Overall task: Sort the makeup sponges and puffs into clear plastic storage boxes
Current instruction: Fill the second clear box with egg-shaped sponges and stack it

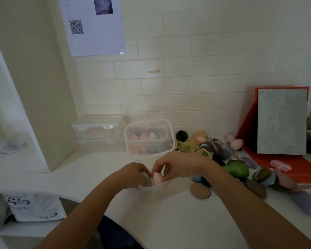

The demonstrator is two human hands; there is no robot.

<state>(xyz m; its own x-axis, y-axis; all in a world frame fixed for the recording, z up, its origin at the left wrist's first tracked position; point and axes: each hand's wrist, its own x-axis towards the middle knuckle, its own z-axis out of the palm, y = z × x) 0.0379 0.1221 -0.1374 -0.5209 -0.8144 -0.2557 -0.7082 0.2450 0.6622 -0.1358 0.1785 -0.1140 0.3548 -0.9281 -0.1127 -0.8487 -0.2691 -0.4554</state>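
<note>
A clear plastic box (166, 190) sits at the front middle of the white counter, blurred and hard to outline. My left hand (135, 174) grips its left side, with a pale green sponge just showing under the fingers. My right hand (176, 166) pinches a pink sponge (157, 177) over the box. Behind my hands stands a clear storage box (170, 141) tilted on its side, with several teardrop sponges in it. Stacked clear boxes (99, 126) stand at the back left against the wall. A pile of loose sponges and puffs (241, 169) spreads to the right.
A grey board on a red stand (281, 121) leans at the back right. A round brown puff (200, 190) lies by my right forearm. A white printed bag (34, 205) sits at the front left. A tall cream cabinet panel (34, 87) rises on the left.
</note>
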